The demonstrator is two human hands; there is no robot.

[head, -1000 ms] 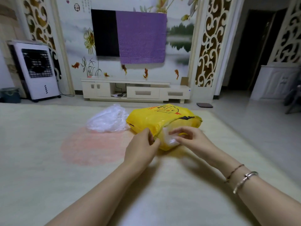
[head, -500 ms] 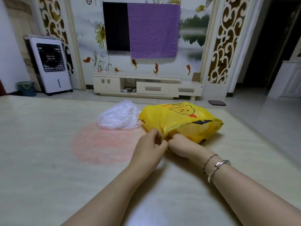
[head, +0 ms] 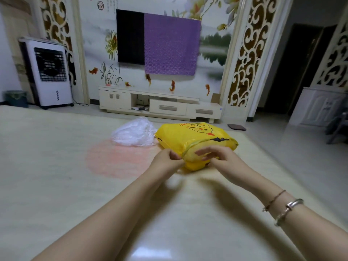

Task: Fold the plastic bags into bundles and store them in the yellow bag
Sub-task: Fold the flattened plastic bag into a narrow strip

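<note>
A full yellow bag (head: 190,137) with a cartoon print lies on the pale table, its mouth toward me. My left hand (head: 166,161) pinches the near left edge of the bag's opening. Over the opening hovers my right hand (head: 216,157), blurred, with its fingers stretched out and nothing seen in them. A heap of clear white plastic bags (head: 134,131) lies just left of the yellow bag, touching it.
A pink round patch (head: 116,157) marks the table (head: 56,176) in front of the white bags. Beyond the table stand a TV cabinet (head: 160,104), a white air cooler (head: 49,72) and a small bin (head: 16,97) at the left.
My right hand pushed a clear bundle into the yellow bag, went inside, and has now come out empty. My left hand kept its pinch on the bag's edge.
</note>
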